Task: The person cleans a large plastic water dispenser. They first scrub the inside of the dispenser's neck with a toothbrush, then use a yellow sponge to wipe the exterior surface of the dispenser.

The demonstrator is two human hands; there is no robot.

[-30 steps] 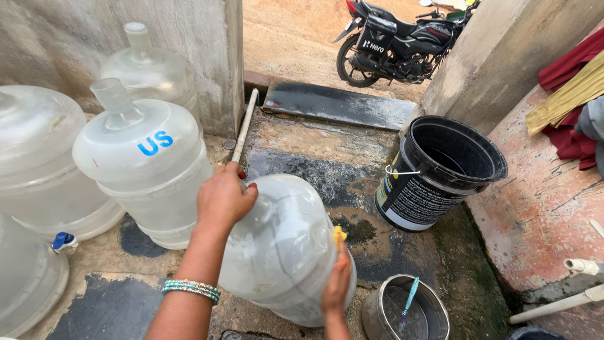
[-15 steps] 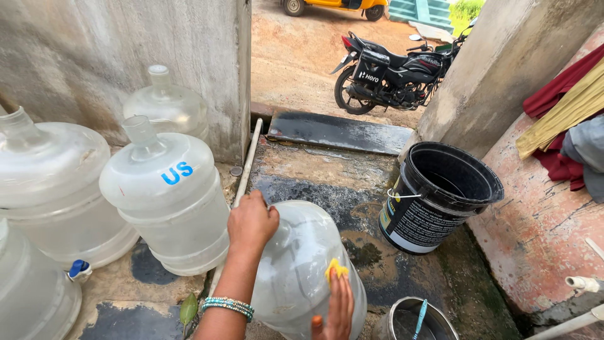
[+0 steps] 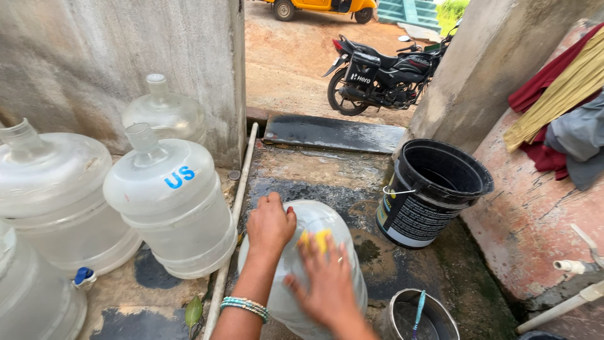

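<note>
Right now the left hand [image 3: 270, 225] lies flat, fingers spread and gripping nothing, on the far upper side of the clear plastic water jug [image 3: 302, 267] lying on the wet ground, while the right hand [image 3: 324, 277] — blurred — presses a small yellow scrub pad [image 3: 316, 240] onto its near top under curled fingers. The jug's long axis runs away from the person, under both hands. Count — four more clear jugs [image 3: 173, 204] upright at left, one black plastic bucket [image 3: 431, 192], one small steel pot [image 3: 415, 318].
</note>
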